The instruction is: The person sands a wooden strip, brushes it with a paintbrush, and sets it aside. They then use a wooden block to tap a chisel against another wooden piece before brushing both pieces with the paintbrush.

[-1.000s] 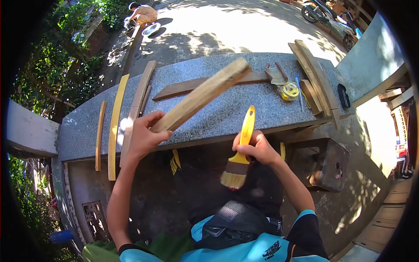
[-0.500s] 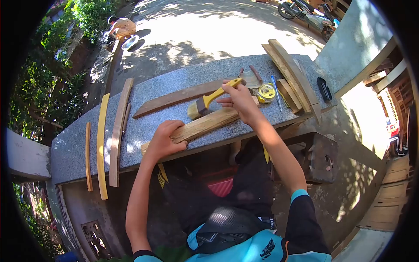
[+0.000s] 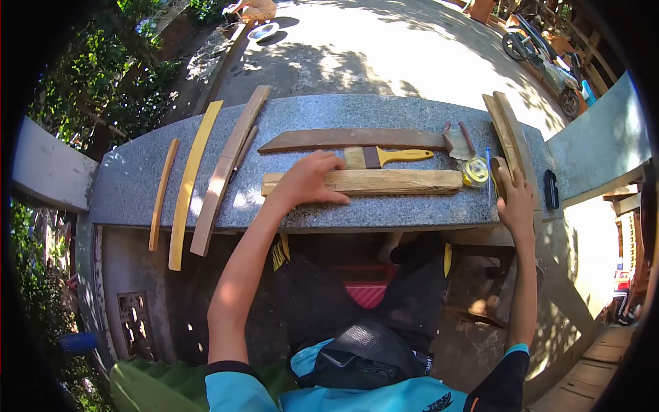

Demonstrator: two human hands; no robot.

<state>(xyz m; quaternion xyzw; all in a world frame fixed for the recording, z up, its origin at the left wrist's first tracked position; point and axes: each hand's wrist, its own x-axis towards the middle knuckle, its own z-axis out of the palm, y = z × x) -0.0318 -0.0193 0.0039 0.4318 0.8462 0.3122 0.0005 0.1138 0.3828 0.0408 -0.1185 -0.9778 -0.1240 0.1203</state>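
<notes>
My left hand (image 3: 314, 180) is closed around the left part of a pale wooden bar (image 3: 398, 182), which lies lengthwise along the stone table. Just beyond the bar rests a flat paintbrush (image 3: 401, 156) with a yellow handle, bristles pointing left near my fingers. Over at the right, my right hand (image 3: 516, 202) has its fingers on a short wooden block (image 3: 503, 172), partly hidden under them. A yellow tape measure (image 3: 475, 172) and a blue pen (image 3: 489, 165) lie between the bar's right end and that hand.
The granite table (image 3: 384, 211) bears a dark plank (image 3: 357, 139), long strips such as a yellow one (image 3: 194, 185) at left, planks (image 3: 513, 134) at right and a black object (image 3: 551, 190). A person (image 3: 255, 9) crouches beyond; a motorbike (image 3: 549, 65) is parked at upper right.
The paintbrush has left my right hand and now lies behind the wooden bar. My right hand has moved right to the short block. The bar now lies straighter across the table.
</notes>
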